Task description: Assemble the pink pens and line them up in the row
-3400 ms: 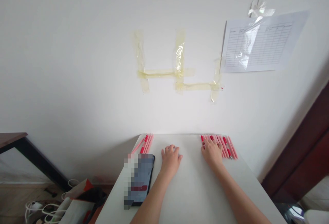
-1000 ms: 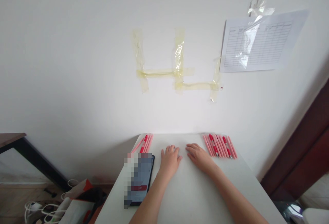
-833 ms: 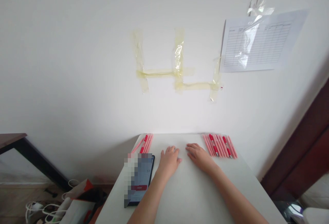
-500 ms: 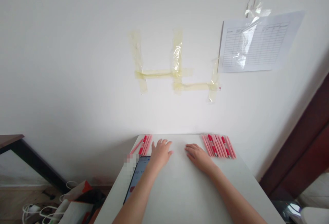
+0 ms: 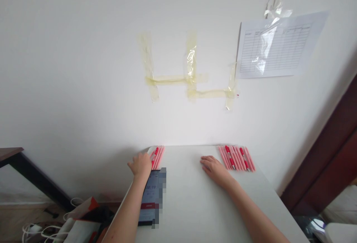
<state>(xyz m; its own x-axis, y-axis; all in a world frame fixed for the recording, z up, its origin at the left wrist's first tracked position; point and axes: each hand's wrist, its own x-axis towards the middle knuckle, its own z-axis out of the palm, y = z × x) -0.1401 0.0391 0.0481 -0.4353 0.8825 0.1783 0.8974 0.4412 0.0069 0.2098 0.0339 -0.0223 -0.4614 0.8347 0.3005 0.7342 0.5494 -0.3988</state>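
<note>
Lying at the far edge of the table, left pens and right pens are set side by side, seemingly for easy reach; the phone is laid face up, probably so its timer can be read. The left pens are partly covered by the left hand; any grip cannot be told. The right hand is rested loosely, left of the right pens, nothing visibly held.

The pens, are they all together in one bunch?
No, a small bunch lies on the table's left side and a bigger bunch lies on its right.
</note>
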